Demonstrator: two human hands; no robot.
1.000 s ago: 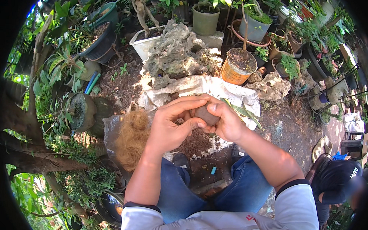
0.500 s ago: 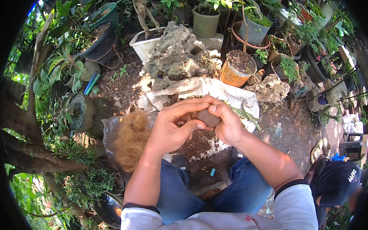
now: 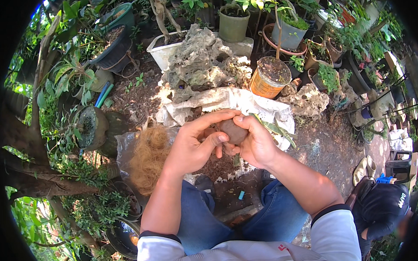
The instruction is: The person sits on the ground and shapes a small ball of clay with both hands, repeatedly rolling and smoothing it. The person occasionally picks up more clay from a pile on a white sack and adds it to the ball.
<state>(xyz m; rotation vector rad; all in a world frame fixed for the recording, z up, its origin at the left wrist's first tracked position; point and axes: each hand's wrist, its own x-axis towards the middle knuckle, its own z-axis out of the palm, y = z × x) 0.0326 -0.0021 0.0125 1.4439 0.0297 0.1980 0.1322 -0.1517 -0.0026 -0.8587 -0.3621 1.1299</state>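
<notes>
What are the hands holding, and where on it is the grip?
Both hands hold a brown lump, apparently soil. The left hand wraps its left side, thumb against its front; the right hand cups its right side and underside.

1. At the centre of the frame, the left hand point(image 3: 191, 147) and right hand point(image 3: 255, 145) meet around a lump of soil point(image 3: 233, 131), the left one on its left side, the right one on its right.
2. Just behind the hands lies a spread sack point(image 3: 226, 100), and behind that, toward the top, stands a rough rock point(image 3: 197, 59).
3. Right of the rock sits a pot of soil point(image 3: 271, 75); a smaller rock point(image 3: 309, 99) lies right of the sack.
4. Left of the hands, a heap of fibre point(image 3: 147, 155) rests on a plastic sheet point(image 3: 122, 149).
5. Further pots point(image 3: 233, 24) line the upper edge.
6. A tree trunk point(image 3: 24, 167) fills the left edge.
7. A cap point(image 3: 384, 207) lies at lower right.
</notes>
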